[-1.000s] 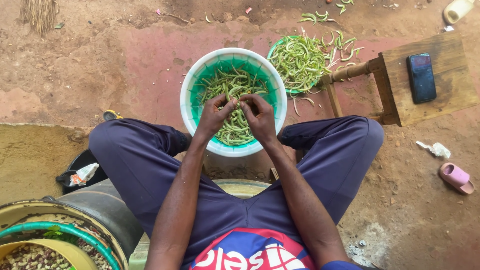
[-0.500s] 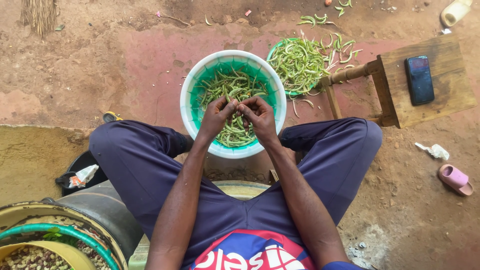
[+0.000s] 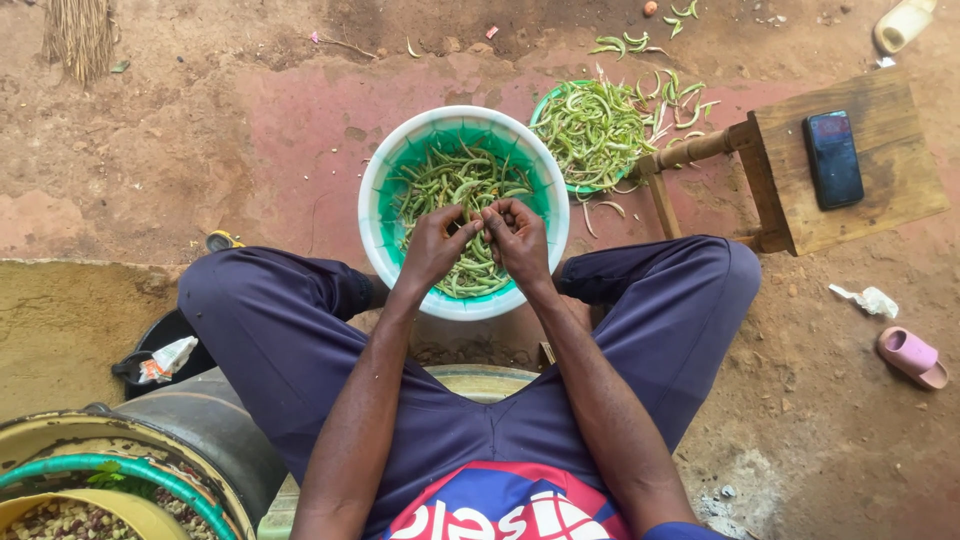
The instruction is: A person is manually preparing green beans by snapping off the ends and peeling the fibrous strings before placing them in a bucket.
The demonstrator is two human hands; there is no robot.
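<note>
A white and green basin (image 3: 375, 200) sits on the ground between my knees, filled with green bean pods (image 3: 450, 180). Over its near half, my left hand (image 3: 437, 243) and my right hand (image 3: 516, 235) meet, fingers pinched together on one green pod (image 3: 481, 218). Both forearms reach down from my lap. What lies under my palms is hidden.
A second green dish (image 3: 545, 100) heaped with pods (image 3: 598, 128) stands behind the basin, with loose pods scattered around. A wooden stool (image 3: 880, 180) at the right carries a dark phone (image 3: 833, 158). A pink sandal (image 3: 912, 356) lies right; bowls of shelled beans (image 3: 60, 520) sit lower left.
My hands stay together over the basin, with only small finger movement on the pod. The view has shifted slightly.
</note>
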